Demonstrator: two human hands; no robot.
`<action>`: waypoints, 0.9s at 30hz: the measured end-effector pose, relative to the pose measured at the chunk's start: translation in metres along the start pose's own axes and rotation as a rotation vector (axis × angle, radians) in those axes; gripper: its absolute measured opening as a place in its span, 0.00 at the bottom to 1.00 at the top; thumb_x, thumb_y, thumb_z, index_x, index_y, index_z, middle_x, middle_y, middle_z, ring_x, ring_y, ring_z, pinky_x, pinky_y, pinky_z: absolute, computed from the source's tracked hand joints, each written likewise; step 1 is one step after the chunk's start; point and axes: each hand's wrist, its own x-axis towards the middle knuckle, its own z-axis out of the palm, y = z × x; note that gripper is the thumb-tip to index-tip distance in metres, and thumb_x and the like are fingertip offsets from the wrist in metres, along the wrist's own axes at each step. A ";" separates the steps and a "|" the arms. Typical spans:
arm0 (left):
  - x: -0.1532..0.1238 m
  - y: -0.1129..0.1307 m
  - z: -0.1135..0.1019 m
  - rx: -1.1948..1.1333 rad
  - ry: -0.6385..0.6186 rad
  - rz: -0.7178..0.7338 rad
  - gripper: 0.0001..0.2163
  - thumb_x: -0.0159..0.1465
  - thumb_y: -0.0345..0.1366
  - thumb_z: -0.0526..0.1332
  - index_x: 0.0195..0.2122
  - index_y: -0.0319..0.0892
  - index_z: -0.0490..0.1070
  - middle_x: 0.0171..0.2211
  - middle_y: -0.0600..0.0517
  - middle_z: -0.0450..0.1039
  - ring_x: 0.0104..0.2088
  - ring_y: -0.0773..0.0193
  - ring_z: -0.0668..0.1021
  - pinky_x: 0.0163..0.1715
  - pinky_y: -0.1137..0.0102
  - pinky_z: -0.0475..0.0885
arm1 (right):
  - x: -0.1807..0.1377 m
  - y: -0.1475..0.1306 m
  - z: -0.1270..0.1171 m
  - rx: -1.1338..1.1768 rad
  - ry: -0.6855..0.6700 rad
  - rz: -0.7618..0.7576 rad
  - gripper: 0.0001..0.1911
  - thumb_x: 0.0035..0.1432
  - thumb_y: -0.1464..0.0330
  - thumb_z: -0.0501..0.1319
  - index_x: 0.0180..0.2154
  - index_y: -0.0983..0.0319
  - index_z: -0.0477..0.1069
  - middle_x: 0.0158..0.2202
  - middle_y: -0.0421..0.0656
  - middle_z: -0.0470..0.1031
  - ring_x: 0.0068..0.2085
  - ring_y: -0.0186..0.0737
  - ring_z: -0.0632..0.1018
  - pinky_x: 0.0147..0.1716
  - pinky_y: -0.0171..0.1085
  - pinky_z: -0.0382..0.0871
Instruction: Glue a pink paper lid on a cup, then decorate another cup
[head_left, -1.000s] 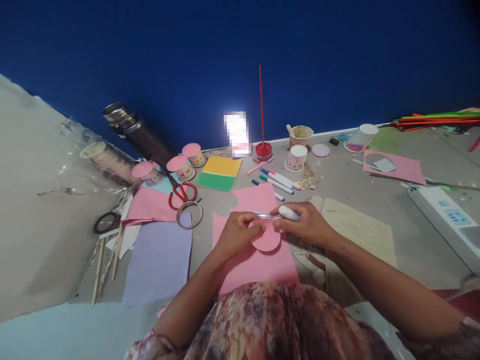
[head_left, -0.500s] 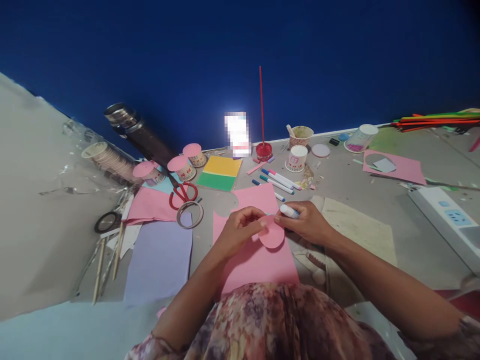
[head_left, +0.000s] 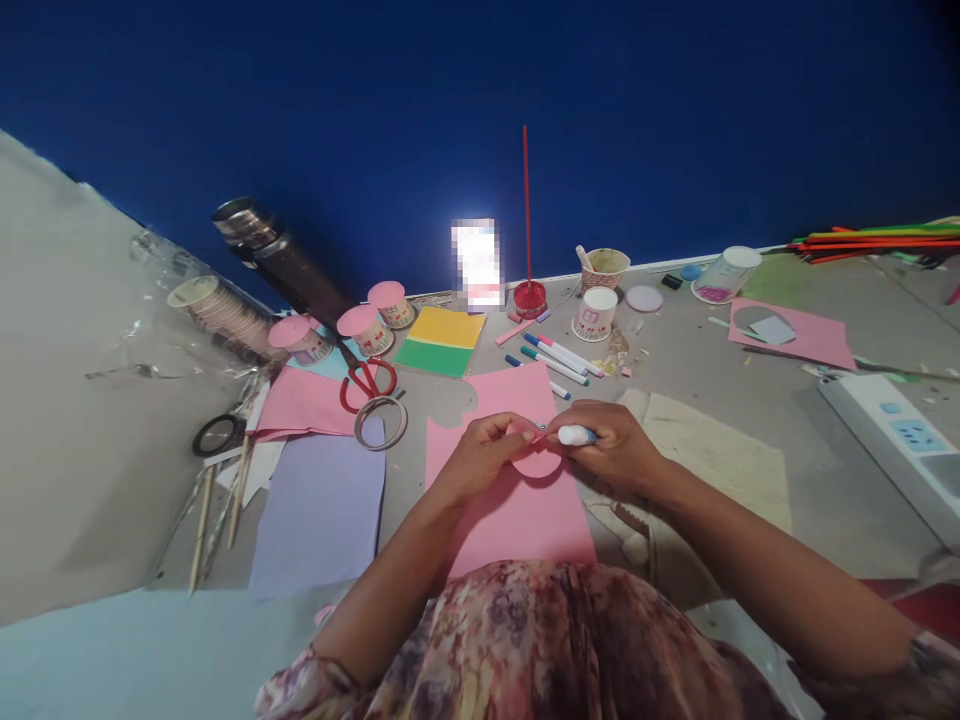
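Observation:
A pink paper circle (head_left: pixel 537 463) is held over the middle of a larger pink sheet (head_left: pixel 517 530), which has round cut-outs at its upper left edge. My left hand (head_left: pixel 480 460) is closed on the circle's left side, thumb on top. Tucked in my right hand (head_left: pixel 616 440) is a white tube with blue print (head_left: pixel 577 435), while its fingertips pinch the circle's upper right edge. Both sets of fingertips nearly meet at the top of the circle, where the paper looks bent. What lies under the fingers is hidden.
Several marker pens (head_left: pixel 555 358) lie beyond my hands. Red-handled scissors (head_left: pixel 367 385), a tape roll (head_left: pixel 380 422) and lilac paper (head_left: pixel 319 515) are on the left. Paper cups with pink tops (head_left: pixel 365 328) stand behind them. A power strip (head_left: pixel 892 440) sits at right.
My fingertips have come closer together at the circle's top edge, and the circle has risen slightly, showing less of its face. The white tube has turned a little in my right hand.

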 end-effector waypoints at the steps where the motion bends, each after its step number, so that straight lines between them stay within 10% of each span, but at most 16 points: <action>1: 0.000 -0.001 0.001 -0.006 -0.010 -0.011 0.14 0.52 0.44 0.74 0.33 0.39 0.82 0.34 0.46 0.81 0.36 0.60 0.78 0.39 0.68 0.68 | 0.000 0.001 0.000 -0.010 0.002 -0.009 0.06 0.63 0.69 0.65 0.33 0.59 0.81 0.30 0.43 0.83 0.31 0.39 0.79 0.34 0.36 0.68; 12: -0.002 0.001 0.010 0.270 0.256 0.128 0.10 0.57 0.41 0.69 0.32 0.39 0.83 0.31 0.48 0.80 0.33 0.60 0.76 0.35 0.66 0.69 | 0.002 -0.015 -0.007 -0.159 0.021 0.331 0.19 0.66 0.56 0.60 0.51 0.60 0.75 0.44 0.47 0.85 0.39 0.46 0.82 0.39 0.40 0.71; 27: 0.005 -0.013 0.018 0.287 0.351 0.267 0.09 0.64 0.39 0.65 0.34 0.42 0.84 0.25 0.53 0.75 0.29 0.63 0.73 0.34 0.67 0.69 | -0.005 -0.015 0.019 -0.528 0.009 0.229 0.12 0.69 0.60 0.59 0.49 0.59 0.73 0.39 0.46 0.86 0.39 0.48 0.85 0.34 0.40 0.66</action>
